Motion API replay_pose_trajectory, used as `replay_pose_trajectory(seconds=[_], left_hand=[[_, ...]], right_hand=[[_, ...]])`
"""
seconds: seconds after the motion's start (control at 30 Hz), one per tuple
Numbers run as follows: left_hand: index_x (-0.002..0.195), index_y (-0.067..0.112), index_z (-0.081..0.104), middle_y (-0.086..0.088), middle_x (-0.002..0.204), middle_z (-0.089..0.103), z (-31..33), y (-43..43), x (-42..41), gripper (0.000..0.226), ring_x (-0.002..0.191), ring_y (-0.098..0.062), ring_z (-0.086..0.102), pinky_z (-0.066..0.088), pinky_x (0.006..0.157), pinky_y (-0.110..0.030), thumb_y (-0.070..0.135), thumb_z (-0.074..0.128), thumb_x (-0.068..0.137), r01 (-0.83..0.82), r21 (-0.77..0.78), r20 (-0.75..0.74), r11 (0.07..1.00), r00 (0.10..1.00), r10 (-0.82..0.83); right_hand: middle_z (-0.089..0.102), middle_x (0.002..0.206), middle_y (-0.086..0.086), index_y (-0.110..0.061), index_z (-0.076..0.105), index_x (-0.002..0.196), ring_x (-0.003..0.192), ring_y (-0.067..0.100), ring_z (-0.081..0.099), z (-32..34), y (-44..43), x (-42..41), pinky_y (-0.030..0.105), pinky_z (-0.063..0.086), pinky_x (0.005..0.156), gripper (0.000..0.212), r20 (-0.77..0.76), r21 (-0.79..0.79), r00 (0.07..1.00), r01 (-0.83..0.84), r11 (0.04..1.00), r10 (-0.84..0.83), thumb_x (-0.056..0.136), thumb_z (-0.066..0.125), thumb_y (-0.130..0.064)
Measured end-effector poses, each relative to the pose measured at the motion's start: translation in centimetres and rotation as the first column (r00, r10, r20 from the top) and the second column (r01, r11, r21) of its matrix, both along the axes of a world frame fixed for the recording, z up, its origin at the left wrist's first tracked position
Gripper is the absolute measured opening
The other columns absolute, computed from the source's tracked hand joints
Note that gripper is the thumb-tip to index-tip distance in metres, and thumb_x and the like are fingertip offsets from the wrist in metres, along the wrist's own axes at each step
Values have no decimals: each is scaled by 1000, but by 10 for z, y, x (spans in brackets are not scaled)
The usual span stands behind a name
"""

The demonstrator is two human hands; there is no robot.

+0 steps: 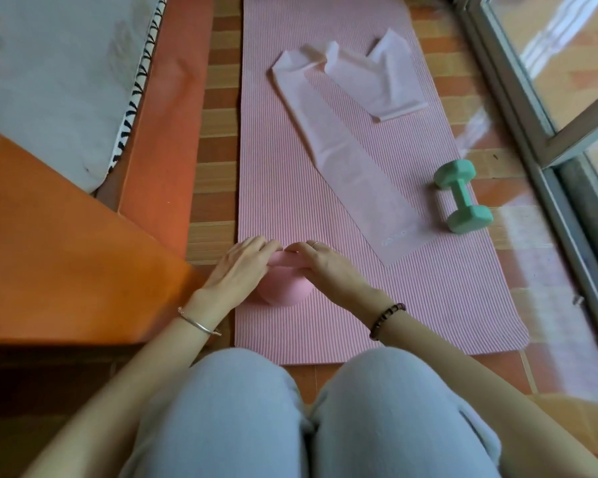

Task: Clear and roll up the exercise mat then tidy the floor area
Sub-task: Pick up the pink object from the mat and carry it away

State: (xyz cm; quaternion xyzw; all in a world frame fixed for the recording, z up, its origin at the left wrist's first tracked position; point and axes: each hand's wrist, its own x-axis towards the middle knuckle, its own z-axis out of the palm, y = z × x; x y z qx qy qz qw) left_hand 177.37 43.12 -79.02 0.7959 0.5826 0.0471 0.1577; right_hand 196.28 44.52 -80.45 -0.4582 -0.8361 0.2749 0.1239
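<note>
Wooden board: orange-brown, left of the left hand, its corner close to that wrist.
Mattress: pale grey with a black-patterned edge, far up and left of the hands, on an orange frame.
Left hand: lies over the left part of a pink soft piece, fingers nearly straight and pressing on it, not clenched; a thin silver bangle is on the wrist.
Pink soft piece: between and under both hands, rounded lower edge showing below them, a folded part raised at the fingertips; what it is cannot be told.
Right hand: fingers bent over the upper fold of the piece, grasping it; a ring on one finger, a dark bead bracelet on the wrist.
Exercise mat: pink, ribbed, flat and unrolled under both hands, stretching ahead of them.
Stretch band: pale pink, on the mat ahead and right of the right hand, far end folded back.
Dumbbell: mint green, well right of the right hand, at the mat's right edge.
Glass door: grey-framed, far right of everything.
</note>
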Motion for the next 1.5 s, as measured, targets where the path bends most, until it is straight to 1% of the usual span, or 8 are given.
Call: replay_pose_trajectory(seconds=[0.1,0.23,0.47,0.63,0.9,1.17,1.33,1.5], left_hand=[[127,19,52,-3,113,55,21,-12,8,45,110,-22,52,44,86,-33,4,61,86,-67,-20,79,998,995,68],[120,14,58,-6,102,61,89,-21,25,52,100,-27,59,48,84,-40,-6,67,73,-80,-7,140,997,987,80],[114,10,59,-7,103,65,285,-37,52,47,98,-27,60,52,86,-45,-8,69,72,-83,-50,287,995,953,94],[114,5,60,-10,109,65,426,-55,56,35,103,-28,60,51,89,-41,6,63,79,-75,-61,274,995,957,89],[112,9,62,-7,108,64,594,-89,50,43,102,-26,59,48,87,-36,-4,71,72,-90,-16,252,996,963,92],[120,7,59,-9,119,63,657,-152,34,44,117,-24,56,36,98,-25,3,72,78,-332,23,269,943,910,314],[114,13,62,-6,110,66,666,-201,11,45,101,-22,62,49,88,-31,10,79,72,-516,62,320,854,821,473],[115,17,60,1,106,63,675,-259,-27,38,99,-16,59,51,80,-27,36,57,82,-687,28,370,726,682,631]], right_hand=[[59,108,11,-13,53,127,97,28,57,30,-1,5,41,52,67,38,35,-5,999,-17,1000,17,90,53,-5],[58,98,12,-10,55,121,86,30,55,111,-11,19,39,49,59,33,65,3,998,0,1000,0,89,53,-4],[58,89,12,-3,59,103,75,28,52,306,-25,39,45,49,62,18,57,28,998,12,1000,-13,86,55,-1],[62,91,13,-1,61,106,78,28,59,449,-43,48,42,54,68,20,26,10,999,-42,999,42,86,61,1],[59,95,9,-7,60,113,82,27,57,609,-75,49,35,46,68,27,-42,-76,998,-55,996,52,87,64,-9],[65,103,6,-10,60,113,88,27,62,688,-82,20,42,51,69,27,-16,-40,942,-337,941,336,88,65,-18],[66,106,4,-13,60,114,90,26,62,701,-90,-22,39,51,70,29,-6,-18,830,-558,830,558,86,67,-20],[67,106,2,-24,60,121,95,25,61,708,-110,-90,40,51,73,38,5,-16,687,-726,687,727,84,67,-20]])
